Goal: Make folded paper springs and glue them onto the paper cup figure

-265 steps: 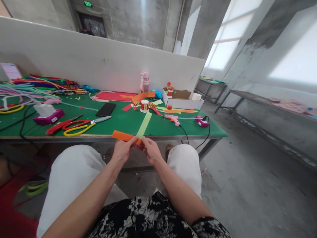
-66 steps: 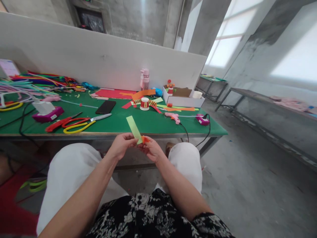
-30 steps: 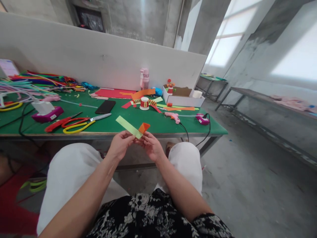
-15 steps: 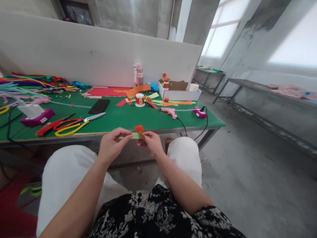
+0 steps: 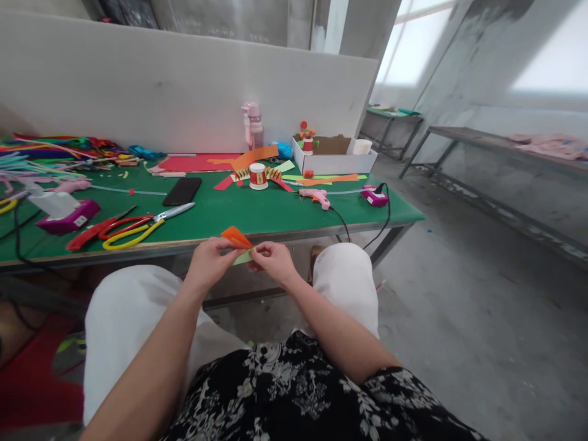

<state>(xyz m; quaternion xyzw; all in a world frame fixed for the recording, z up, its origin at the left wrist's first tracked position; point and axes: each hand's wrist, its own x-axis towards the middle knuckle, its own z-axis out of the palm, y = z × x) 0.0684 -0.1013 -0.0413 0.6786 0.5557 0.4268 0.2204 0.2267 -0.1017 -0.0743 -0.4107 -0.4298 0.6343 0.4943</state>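
Between my hands, just off the table's front edge, are an orange paper strip (image 5: 236, 236) and a light green paper strip (image 5: 243, 257) that meet at one end. My left hand (image 5: 210, 262) is closed, pinching the orange strip near its lower side. My right hand (image 5: 274, 262) is closed too, its thumb and fingers pinching the corner where the two strips meet. Beyond them on the table stands a red and white paper cup (image 5: 258, 176), upside down, with folded paper springs (image 5: 277, 174) at its sides.
On the green table (image 5: 220, 211) lie scissors (image 5: 138, 226), a black phone (image 5: 182, 191), a pink glue gun (image 5: 315, 197) with its cord, and purple power sockets (image 5: 375, 196). A white box (image 5: 337, 162), a pink bottle (image 5: 253, 127) and coloured pipe cleaners (image 5: 59, 150) are farther back.
The orange strip has swung over to the left, across the green strip. My left hand now grips it, and both hands have shifted slightly left.
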